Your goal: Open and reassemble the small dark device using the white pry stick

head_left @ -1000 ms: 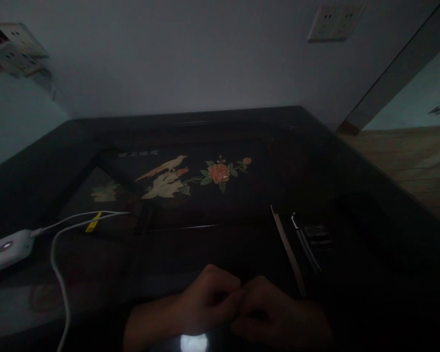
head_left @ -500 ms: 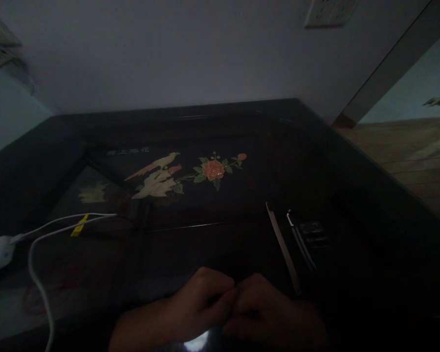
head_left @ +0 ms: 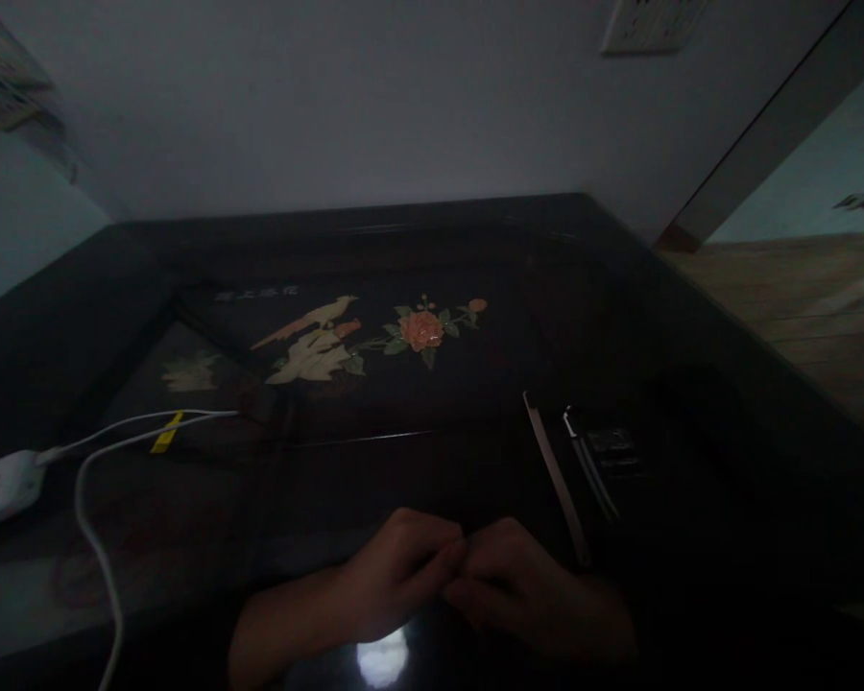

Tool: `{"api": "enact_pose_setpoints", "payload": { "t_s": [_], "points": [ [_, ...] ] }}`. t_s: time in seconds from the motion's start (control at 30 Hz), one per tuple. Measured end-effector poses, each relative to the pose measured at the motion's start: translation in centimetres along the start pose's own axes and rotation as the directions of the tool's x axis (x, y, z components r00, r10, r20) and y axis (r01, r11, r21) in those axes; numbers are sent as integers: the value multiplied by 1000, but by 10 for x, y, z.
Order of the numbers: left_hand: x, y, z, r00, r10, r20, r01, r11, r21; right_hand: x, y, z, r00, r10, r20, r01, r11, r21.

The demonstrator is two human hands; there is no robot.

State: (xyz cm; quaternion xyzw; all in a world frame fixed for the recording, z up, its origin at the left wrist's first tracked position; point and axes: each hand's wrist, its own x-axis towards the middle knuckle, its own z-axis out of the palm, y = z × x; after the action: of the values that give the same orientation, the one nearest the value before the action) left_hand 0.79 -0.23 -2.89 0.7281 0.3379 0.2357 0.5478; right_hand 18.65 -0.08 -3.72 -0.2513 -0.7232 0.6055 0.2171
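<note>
Hands meet, fingers curled, at the near edge of a dark lacquered table (head_left: pixel 619 288).

The left hand (head_left: pixel 396 576) and right hand (head_left: pixel 525 590) stay knuckle to knuckle as half a second ago, sitting slightly higher in view; whether they pinch anything is too dark to tell. Just right of the right hand a slim metal strip (head_left: pixel 556 475) runs lengthwise away from the person, leaning left at its far end. Well left of the hands lie a white cable (head_left: pixel 93 537) and a white charger (head_left: pixel 0 485), shifted a little rightward.
</note>
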Motion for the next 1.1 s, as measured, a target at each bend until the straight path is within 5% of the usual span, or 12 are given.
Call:
{"api": "enact_pose_setpoints", "payload": {
  "t_s": [0.67, 0.93, 1.1],
  "points": [
    [5, -9, 0, 995, 34, -93, -31, 999, 40, 7, -3, 9, 997, 24, -67, -27, 998, -54],
    [5, -3, 2, 998, 37, -49, -30, 988, 149, -2, -2, 10, 998, 14, -56, -21, 992, -123],
    [-12, 20, 27, 996, 27, -87, -9, 978, 208, -24, -28, -12, 992, -6, -124, -19, 981, -195]
  ]
}}
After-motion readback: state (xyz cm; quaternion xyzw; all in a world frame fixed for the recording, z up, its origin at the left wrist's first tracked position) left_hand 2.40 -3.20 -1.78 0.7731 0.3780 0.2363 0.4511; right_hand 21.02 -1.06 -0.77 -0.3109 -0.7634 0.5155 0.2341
